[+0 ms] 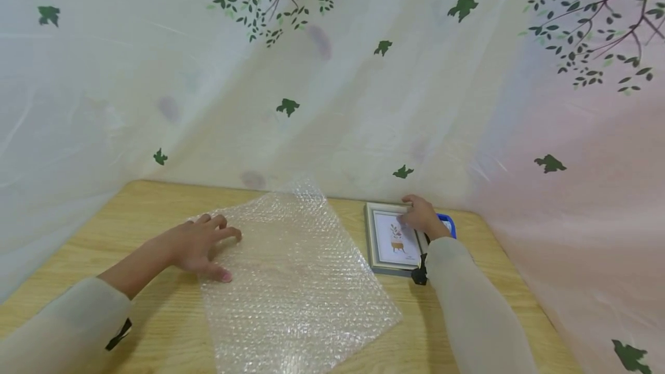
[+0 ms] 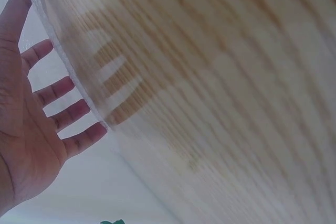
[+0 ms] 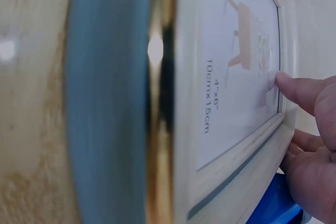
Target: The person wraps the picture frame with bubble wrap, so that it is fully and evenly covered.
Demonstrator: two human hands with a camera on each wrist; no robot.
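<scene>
A sheet of clear bubble wrap (image 1: 306,281) lies across the middle of the wooden table, its far corner against the curtain. On its left edge rests my left hand (image 1: 205,247), fingers spread; the left wrist view shows the fingertips (image 2: 97,129) right at the sheet's edge. To the right of the sheet is a picture frame (image 1: 370,241) with a pale border, holding a print of a plant on a stool. My right hand (image 1: 422,218) grips its right side. In the right wrist view the thumb (image 3: 294,88) presses the front while the other fingers curl at the side edge.
Just right of the picture frame, a blue object (image 1: 448,224) shows partly behind my right hand. A pale curtain (image 1: 337,91) printed with leaves and branches hangs round the back and sides of the wooden table (image 1: 156,201).
</scene>
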